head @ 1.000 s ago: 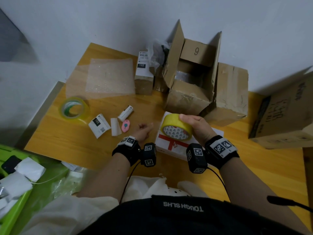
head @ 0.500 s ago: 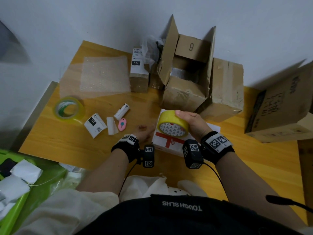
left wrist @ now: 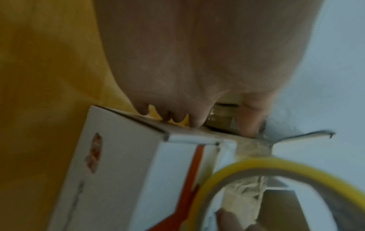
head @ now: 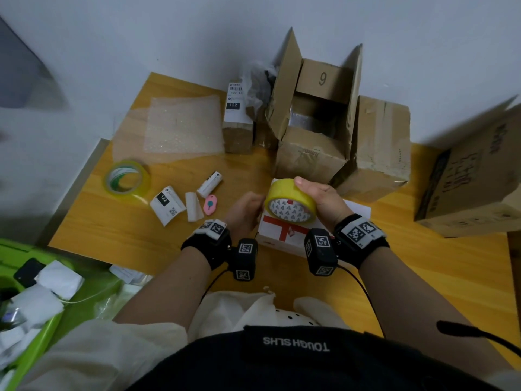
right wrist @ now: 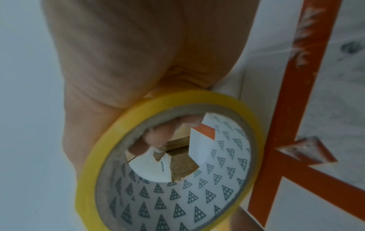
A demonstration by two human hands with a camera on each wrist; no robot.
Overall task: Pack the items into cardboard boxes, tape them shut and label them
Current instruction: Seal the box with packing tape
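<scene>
Overhead, my right hand (head: 321, 198) grips the yellow tape roll (head: 290, 203) above the white box (head: 284, 235); only the wrist view shows my left hand (left wrist: 197, 70), fingertips curled on the box edge. 2 cardboard boxes (head: 310, 153) crowd behind.

Both forearms are reaching forward, wrists nearly side by side. The right hand (head: 321, 197) is curling around the yellow tape roll (head: 290, 204), fingertips (right wrist: 156, 139) hooking inside its core. The left hand (head: 244, 211) is bending its fingers down against the white box (head: 284, 235).

The flat white cardboard box with red stripes (head: 284, 231) lies mostly hidden beneath the yellow tape roll (head: 290, 203); its printing blurs.
</scene>
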